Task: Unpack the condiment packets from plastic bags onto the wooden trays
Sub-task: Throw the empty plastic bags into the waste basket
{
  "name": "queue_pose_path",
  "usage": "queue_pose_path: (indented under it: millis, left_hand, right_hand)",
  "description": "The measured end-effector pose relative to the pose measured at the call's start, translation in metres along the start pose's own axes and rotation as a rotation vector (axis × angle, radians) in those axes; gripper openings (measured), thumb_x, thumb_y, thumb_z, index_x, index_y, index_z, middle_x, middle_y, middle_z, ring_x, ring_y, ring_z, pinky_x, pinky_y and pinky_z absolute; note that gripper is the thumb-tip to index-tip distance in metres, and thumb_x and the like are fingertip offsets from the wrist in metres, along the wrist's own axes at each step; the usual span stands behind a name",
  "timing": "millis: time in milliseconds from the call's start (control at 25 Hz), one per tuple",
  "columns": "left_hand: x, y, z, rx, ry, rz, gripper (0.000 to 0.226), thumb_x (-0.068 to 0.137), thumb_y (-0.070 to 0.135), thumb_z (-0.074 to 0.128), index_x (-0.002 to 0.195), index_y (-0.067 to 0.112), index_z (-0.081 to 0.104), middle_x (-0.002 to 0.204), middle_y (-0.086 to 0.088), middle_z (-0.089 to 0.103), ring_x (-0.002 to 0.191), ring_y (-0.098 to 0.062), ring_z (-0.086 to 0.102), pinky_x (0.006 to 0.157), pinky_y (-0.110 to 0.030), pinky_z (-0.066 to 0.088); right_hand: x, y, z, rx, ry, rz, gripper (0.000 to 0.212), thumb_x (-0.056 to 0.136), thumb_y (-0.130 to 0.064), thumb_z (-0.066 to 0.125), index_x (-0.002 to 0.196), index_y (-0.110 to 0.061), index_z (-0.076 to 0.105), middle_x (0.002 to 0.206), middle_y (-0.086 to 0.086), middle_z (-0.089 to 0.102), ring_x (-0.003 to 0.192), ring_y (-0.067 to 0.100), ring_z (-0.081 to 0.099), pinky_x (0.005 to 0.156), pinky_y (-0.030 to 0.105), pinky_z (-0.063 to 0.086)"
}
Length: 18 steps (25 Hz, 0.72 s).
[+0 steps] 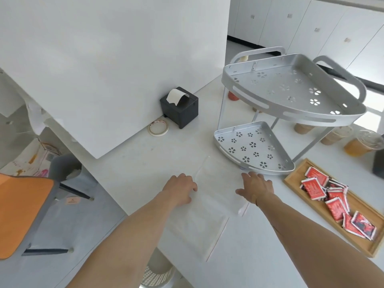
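A flat, clear plastic bag (199, 223) lies on the white counter (145, 159) nearest the camera, with a second clear plastic bag (218, 183) overlapping its far end. The left hand (181, 189) rests palm down at the left edge of the bags, fingers curled loosely; whether it pinches the plastic cannot be told. The right hand (256, 187) lies palm down with fingers spread on the right part of the far bag. To the right, a rectangular wooden tray (295, 179) holds a loose heap of red-and-white condiment packets (332, 196). Just beyond the hands stands a silver two-tier corner rack with flower-shaped holes (291, 96), and behind it several lidded plastic cups of brown and orange drink (357, 144). Farther left, by the white wall panel, sit a roll of tape (158, 127) and a black box-shaped receipt printer with curled paper (179, 107)
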<state>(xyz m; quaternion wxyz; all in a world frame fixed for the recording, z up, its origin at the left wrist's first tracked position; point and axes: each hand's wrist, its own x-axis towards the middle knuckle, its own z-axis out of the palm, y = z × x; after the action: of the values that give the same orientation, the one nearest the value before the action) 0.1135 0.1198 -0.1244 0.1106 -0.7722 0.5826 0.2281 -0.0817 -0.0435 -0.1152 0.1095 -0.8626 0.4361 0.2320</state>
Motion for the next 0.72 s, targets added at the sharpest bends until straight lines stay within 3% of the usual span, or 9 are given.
queue_pose_path:
  millis: [200,280,400,520,720]
  left_hand:
    - [0.017,-0.005,0.008,-0.053,0.017,0.031,0.034,0.078,0.026,0.065,0.111,0.026,0.058,0.114,0.003,0.059,0.111,-0.021,0.047,0.086,-0.033,0.035]
    - [0.021,-0.007,0.009,-0.073,-0.014,0.036,0.030,0.076,0.026,0.067,0.105,0.025,0.057,0.107,0.005,0.063,0.107,-0.020,0.048,0.085,-0.033,0.035]
    - [0.023,-0.006,0.010,-0.077,-0.053,0.049,0.023,0.077,0.025,0.066,0.099,0.027,0.059,0.102,0.007,0.067,0.104,-0.018,0.050,0.085,-0.033,0.033]
    - [0.020,-0.005,0.009,-0.091,-0.061,0.043,0.016,0.082,0.018,0.058,0.096,0.025,0.064,0.105,0.008,0.066,0.106,-0.018,0.055,0.086,-0.032,0.032]
    - [-0.008,0.000,0.009,-0.049,-0.075,-0.024,0.025,0.088,0.012,0.046,0.104,0.022,0.062,0.116,0.001,0.058,0.107,-0.022,0.057,0.082,-0.030,0.033]
  right_hand:
    - [0.014,-0.011,0.008,0.040,0.019,0.065,0.074,0.085,-0.044,0.068,0.144,-0.024,0.028,0.136,0.007,0.043,0.121,0.028,0.044,0.091,0.044,0.040]
    - [0.017,-0.010,0.004,0.052,0.004,0.093,0.076,0.081,-0.043,0.072,0.142,-0.027,0.030,0.133,0.005,0.046,0.122,0.028,0.042,0.090,0.044,0.039]
    - [0.015,-0.007,0.003,0.080,-0.018,0.110,0.059,0.081,-0.030,0.071,0.132,-0.025,0.041,0.127,0.003,0.052,0.117,0.026,0.049,0.090,0.042,0.040]
    - [0.006,-0.002,0.005,0.187,0.016,0.097,0.037,0.085,-0.008,0.056,0.119,-0.016,0.044,0.117,0.006,0.058,0.101,0.028,0.061,0.081,0.036,0.048]
    - [-0.023,0.010,-0.003,0.232,0.082,0.103,0.037,0.085,-0.005,0.045,0.120,-0.015,0.042,0.109,0.007,0.064,0.093,0.028,0.063,0.068,0.032,0.046]
